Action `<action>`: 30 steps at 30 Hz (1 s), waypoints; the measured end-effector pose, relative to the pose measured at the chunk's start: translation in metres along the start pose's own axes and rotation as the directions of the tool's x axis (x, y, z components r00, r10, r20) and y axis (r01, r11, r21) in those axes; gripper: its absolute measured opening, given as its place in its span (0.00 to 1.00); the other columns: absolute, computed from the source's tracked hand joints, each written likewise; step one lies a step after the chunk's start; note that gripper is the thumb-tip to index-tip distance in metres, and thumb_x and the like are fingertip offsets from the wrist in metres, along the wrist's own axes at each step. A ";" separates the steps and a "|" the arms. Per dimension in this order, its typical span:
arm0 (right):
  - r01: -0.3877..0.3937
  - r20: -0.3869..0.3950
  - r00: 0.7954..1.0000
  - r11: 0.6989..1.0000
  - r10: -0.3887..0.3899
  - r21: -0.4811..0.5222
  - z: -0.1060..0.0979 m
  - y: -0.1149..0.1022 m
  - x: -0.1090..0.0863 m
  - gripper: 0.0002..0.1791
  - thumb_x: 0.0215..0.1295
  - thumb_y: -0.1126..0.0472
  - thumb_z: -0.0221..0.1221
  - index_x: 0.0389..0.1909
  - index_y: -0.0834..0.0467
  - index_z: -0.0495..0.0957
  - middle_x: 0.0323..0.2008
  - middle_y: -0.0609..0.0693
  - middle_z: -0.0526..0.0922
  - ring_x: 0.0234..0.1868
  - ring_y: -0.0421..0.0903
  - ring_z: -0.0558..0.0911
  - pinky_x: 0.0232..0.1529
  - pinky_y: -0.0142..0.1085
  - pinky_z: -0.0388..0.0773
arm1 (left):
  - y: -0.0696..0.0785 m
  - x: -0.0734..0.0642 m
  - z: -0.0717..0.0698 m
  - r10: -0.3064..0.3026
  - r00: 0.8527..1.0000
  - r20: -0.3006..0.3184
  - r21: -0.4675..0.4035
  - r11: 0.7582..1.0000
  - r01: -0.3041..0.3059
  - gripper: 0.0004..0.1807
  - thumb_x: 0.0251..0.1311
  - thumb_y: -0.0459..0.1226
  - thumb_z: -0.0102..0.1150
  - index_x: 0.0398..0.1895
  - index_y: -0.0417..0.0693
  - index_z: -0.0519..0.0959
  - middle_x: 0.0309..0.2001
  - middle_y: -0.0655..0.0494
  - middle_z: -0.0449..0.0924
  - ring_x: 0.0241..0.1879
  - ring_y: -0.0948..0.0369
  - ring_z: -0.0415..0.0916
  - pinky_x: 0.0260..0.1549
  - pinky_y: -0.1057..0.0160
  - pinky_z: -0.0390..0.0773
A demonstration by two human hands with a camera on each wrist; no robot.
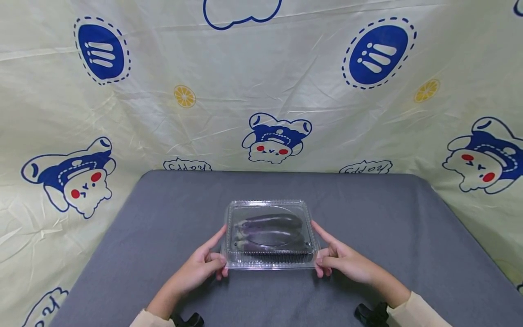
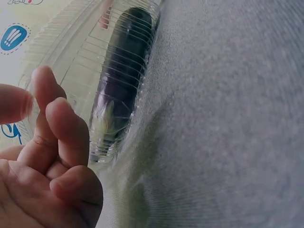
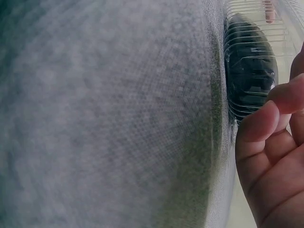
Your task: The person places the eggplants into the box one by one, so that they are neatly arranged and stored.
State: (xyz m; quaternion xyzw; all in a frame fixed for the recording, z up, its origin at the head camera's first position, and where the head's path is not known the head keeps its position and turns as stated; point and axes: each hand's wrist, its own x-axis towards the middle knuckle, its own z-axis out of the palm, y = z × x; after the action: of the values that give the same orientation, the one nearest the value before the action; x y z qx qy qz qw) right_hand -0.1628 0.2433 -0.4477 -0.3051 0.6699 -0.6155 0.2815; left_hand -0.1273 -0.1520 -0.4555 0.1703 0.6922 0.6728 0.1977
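A clear plastic clamshell box (image 1: 267,259) with a closed lid sits on the grey cloth, its long side toward me. Inside lie dark purple eggplants (image 1: 269,222), stems to the left; one eggplant (image 2: 121,71) shows through the ribbed wall in the left wrist view. At the near left corner my left hand (image 1: 202,265) pinches the rim between thumb and curled fingers, its index finger stretched along the side. My right hand (image 1: 345,261) grips the near right corner the same way. In the right wrist view its curled fingers (image 3: 259,123) are beside the box wall.
The grey cloth-covered table (image 1: 171,204) has rounded far corners. Behind it and at both sides hangs a pale curtain (image 1: 229,72) printed with blue cartoon figures and orange slices. Black wrist straps (image 1: 372,314) show by both cream sleeves.
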 end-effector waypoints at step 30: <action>-0.055 -0.010 0.998 0.998 0.055 -0.006 -0.001 0.002 0.002 0.48 0.74 0.68 0.49 0.79 0.51 0.24 0.26 0.48 0.80 0.30 0.38 0.81 0.37 0.32 0.79 | 0.000 -0.001 0.005 -0.008 0.998 -0.055 -0.058 0.998 0.004 0.48 0.64 0.26 0.50 0.81 0.59 0.39 0.22 0.57 0.77 0.24 0.65 0.74 0.25 0.71 0.74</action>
State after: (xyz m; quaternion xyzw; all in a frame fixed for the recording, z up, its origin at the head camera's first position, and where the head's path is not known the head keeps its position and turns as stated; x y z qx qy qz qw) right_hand -0.1648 0.2426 -0.4496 -0.2844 0.6812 -0.6072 0.2939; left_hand -0.1234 -0.1480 -0.4558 0.1440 0.6782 0.6963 0.1855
